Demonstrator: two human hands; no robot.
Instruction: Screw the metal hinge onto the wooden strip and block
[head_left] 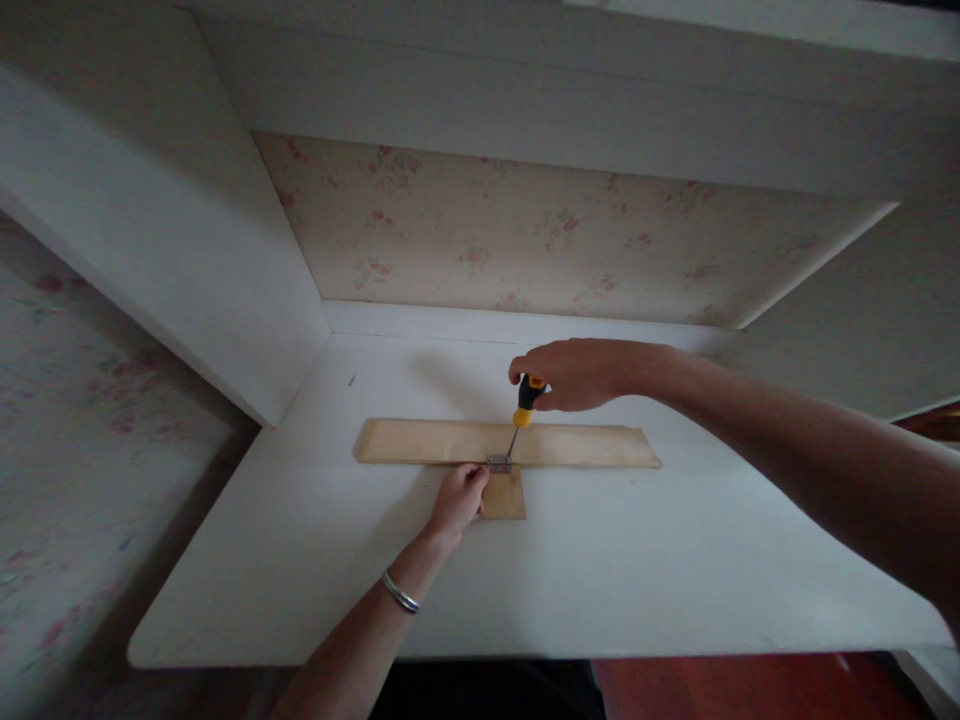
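A long pale wooden strip [420, 441] lies across the white desk top [600, 560]. A small wooden block [507, 497] butts against its near edge, joined by a small metal hinge [499, 463]. My right hand [581, 373] is closed round the black and yellow handle of a screwdriver [523, 405], whose tip stands on the hinge. My left hand [457, 500], with a metal bangle on the wrist, has its fingers curled and pinched at the hinge and the small block, holding them in place.
The desk sits in a white alcove with flowered wallpaper [525, 230] at the back and white side panels [187, 250]. A tiny dark speck [351, 380], perhaps a screw, lies at the desk's back left. A reddish floor [720, 685] shows below the front edge.
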